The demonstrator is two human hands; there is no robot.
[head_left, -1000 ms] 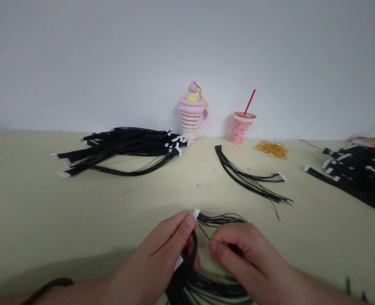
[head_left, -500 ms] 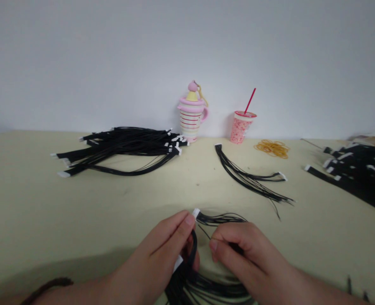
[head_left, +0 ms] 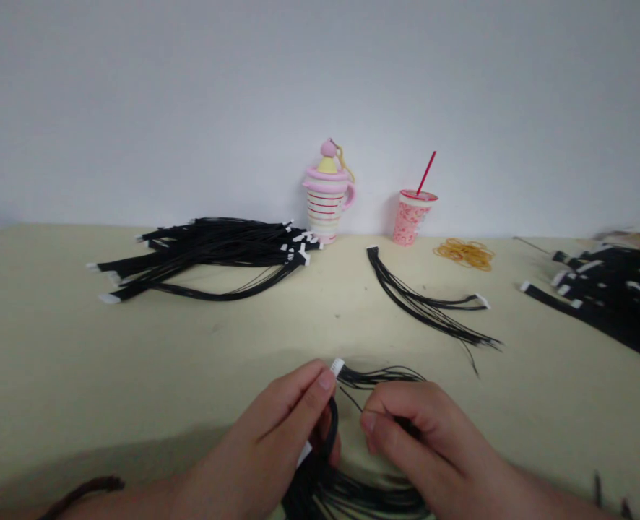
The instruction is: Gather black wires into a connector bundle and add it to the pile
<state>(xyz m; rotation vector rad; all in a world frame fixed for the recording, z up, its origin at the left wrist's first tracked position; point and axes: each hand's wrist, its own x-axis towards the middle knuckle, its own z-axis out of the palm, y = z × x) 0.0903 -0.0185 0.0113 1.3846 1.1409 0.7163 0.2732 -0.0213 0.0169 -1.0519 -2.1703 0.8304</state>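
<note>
My left hand (head_left: 277, 433) is closed around a bundle of thin black wires (head_left: 342, 491) near the table's front edge, with a white connector (head_left: 337, 367) poking out past its fingertips. My right hand (head_left: 417, 440) is pinched shut on a single thin black wire (head_left: 352, 399) that runs between the two hands. More black wires from the connector arc over my right hand's knuckles. The rest of the bundle lies beneath both hands at the bottom of the view.
A pile of black wire harnesses (head_left: 206, 253) lies at the back left, another (head_left: 612, 296) at the right edge, and one loose harness (head_left: 422, 303) in the middle. A pink striped mug (head_left: 326, 195), a pink cup with a straw (head_left: 411, 215) and yellow rubber bands (head_left: 464, 253) stand by the wall.
My right hand has shifted slightly right and down along the thin wire. My left hand has hardly moved.
</note>
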